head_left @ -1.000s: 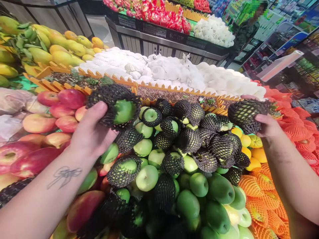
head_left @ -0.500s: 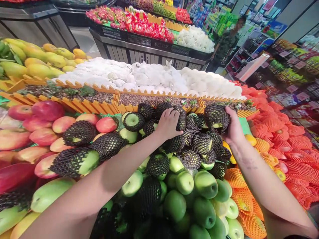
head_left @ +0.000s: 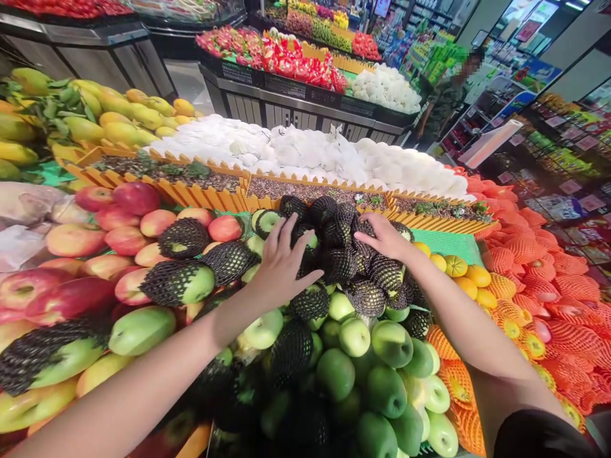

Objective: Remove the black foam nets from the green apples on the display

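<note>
Green apples in black foam nets (head_left: 344,266) are heaped in the middle of the stand, against the low orange fence. My left hand (head_left: 282,262) hovers over the left side of this heap, palm down with fingers spread, holding nothing. On the heap's upper right lies my right hand (head_left: 386,238). Its thumb and forefinger are apart and touch the netted apples; the other fingers are partly hidden. Bare green apples (head_left: 354,336) are stacked in front of the netted ones.
Red apples (head_left: 119,248) and netted green mangoes (head_left: 177,281) lie left. Orange fruit (head_left: 477,276) and red-netted fruit (head_left: 554,280) lie right. Behind the fence planter (head_left: 315,192) are white-wrapped fruit (head_left: 305,152). A person (head_left: 449,95) stands far back.
My right hand has moved left from the heap's right edge onto its middle and no longer grips a netted apple. My left hand has shifted left off the netted apples, its fingers spreading.
</note>
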